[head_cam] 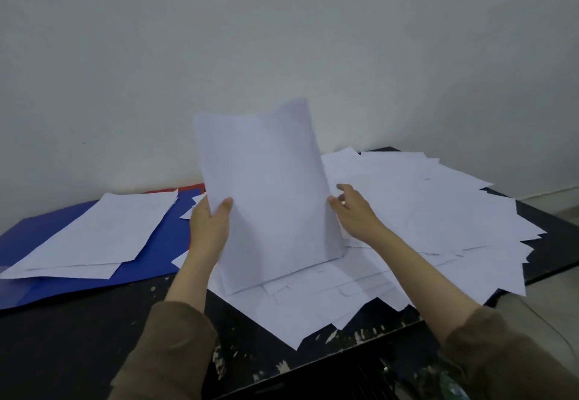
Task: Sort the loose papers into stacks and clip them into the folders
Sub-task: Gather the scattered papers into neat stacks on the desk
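Observation:
A stack of white sheets (269,192) stands upright on its lower edge in the middle of the table. My left hand (208,222) grips its left edge, thumb on the front. My right hand (354,211) holds the right edge with thumb and curled fingers. The stack rests on a wide spread of loose white papers (423,211) that covers the right half of the table. At the left lies a blue folder (150,261) with a smaller pile of white sheets (103,236) on it. A red folder (191,188) peeks out behind the blue one.
The table (78,337) is black with white paint flecks near its front edge. A plain grey wall (282,39) rises directly behind it. Loose papers overhang the table's right side. A bit of floor (551,196) shows at the far right.

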